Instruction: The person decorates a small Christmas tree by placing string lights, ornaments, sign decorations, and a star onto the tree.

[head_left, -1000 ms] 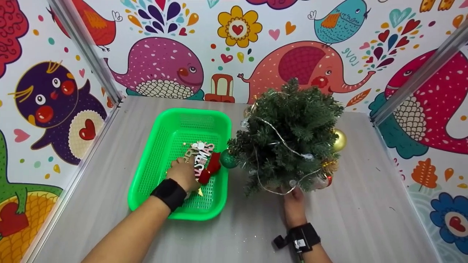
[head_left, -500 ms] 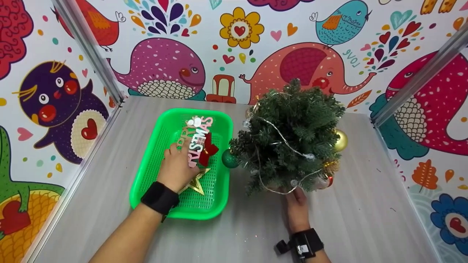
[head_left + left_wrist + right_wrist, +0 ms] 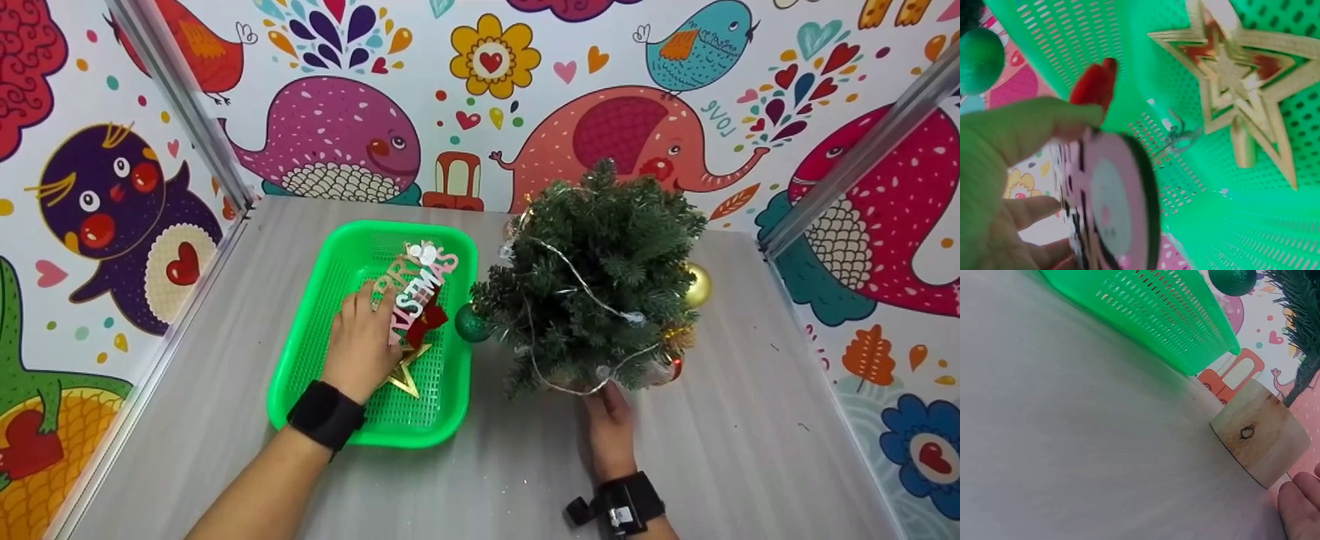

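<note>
My left hand (image 3: 358, 345) is inside the green basket (image 3: 289, 360), pinching a "Merry Christmas" letter sign (image 3: 421, 291) between thumb and fingers. The left wrist view looks along the edge of the sign (image 3: 1112, 208), past the thumb. Beneath it in the basket lie a red velvety ornament (image 3: 427, 324) and a gold star tree topper (image 3: 1230, 73). My right hand (image 3: 611, 431) reaches under the front of a small Christmas tree (image 3: 600, 262). In the right wrist view its relaxed fingers (image 3: 1300, 500) are close beside the tree's round wooden base (image 3: 1261, 433).
On the tree hang a green ball (image 3: 472, 322), leaning over the basket's right rim, a gold ball (image 3: 697, 286) and a string of lights (image 3: 566, 270). Patterned panels (image 3: 480, 120) enclose the grey tabletop (image 3: 510, 465) at the back and sides.
My left hand has raised the sign from among the ornaments toward the basket's far end, then swung it slightly right. More of the gold star shows. My right hand stays by the tree base.
</note>
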Demonstrator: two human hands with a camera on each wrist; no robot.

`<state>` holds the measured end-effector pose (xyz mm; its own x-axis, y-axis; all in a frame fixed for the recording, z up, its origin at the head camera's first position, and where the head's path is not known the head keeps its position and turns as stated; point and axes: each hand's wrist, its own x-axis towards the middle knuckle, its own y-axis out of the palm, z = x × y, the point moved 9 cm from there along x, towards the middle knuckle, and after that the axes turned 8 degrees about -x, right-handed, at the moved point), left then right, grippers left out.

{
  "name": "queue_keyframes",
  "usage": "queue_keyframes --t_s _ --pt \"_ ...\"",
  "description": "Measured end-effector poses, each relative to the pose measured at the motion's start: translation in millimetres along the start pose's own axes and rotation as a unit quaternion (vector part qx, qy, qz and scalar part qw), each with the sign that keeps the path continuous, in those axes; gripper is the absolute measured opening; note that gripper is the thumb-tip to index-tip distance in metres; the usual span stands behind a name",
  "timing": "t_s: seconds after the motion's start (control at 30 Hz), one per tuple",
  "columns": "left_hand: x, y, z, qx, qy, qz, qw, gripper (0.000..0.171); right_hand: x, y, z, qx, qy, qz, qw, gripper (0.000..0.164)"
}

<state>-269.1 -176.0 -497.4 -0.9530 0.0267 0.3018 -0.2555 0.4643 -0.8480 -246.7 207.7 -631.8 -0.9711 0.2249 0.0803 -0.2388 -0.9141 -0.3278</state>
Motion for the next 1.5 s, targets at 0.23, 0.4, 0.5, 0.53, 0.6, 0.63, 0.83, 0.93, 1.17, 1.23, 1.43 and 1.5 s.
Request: queue_keyframes --t_s 0.23,0.4,0.5,0.53,0.6,0.63,0.83,0.93,1.17,1.23,1.43,1.5 --pt "-4.1 -2.3 -0.1 -0.051 -0.035 0.038 0.9973 0.085 -54 26 72 -0.123 -0.285 -0.021 0.950 0.022" --pt "-6.5 -3.7 -3.9 -0.051 -0.035 0.068 0.9958 0.079 -103 90 146 -0.157 -0.425 0.109 0.885 0.017" --pt "-8.5 -4.7 -7.0 -0.044 -0.027 0.072 0.9961 0.078 -103 125 173 -0.202 -0.411 0.168 0.873 0.023" --pt "-9.4 -4.4 -7.8 -0.040 -0.026 0.074 0.9961 0.078 -100 136 178 -0.221 -0.395 0.190 0.871 0.029" --pt "-11.5 -3.2 -9.8 -0.038 -0.023 0.080 0.9958 0.076 -92 156 180 -0.270 -0.359 0.222 0.865 0.042" --pt "-12.5 -2.1 -10.6 -0.038 -0.021 0.082 0.9957 0.076 -89 165 179 -0.295 -0.344 0.237 0.860 0.048" --pt "-16.3 1.7 -14.7 -0.039 -0.017 0.093 0.9948 0.076 -78 195 173 -0.391 -0.328 0.254 0.822 0.062" --pt "-16.0 -0.2 -15.0 -0.035 -0.017 0.085 0.9956 0.075 -76 198 173 -0.406 -0.335 0.239 0.816 0.058" --pt "-17.1 -8.8 -13.2 -0.034 -0.018 0.069 0.9969 0.076 -74 202 174 -0.398 -0.335 0.240 0.820 0.053" --pt "-17.1 -14.8 -16.4 -0.039 -0.015 0.058 0.9974 0.077 -74 201 174 -0.392 -0.337 0.241 0.821 0.052" --pt "-20.0 -45.7 -33.8 -0.054 -0.002 0.007 0.9985 0.078 -73 198 180 -0.352 -0.348 0.241 0.835 0.048" --pt "-23.1 -56.2 -40.6 -0.057 0.002 -0.006 0.9984 0.078 -72 197 185 -0.298 -0.339 0.255 0.855 0.044"
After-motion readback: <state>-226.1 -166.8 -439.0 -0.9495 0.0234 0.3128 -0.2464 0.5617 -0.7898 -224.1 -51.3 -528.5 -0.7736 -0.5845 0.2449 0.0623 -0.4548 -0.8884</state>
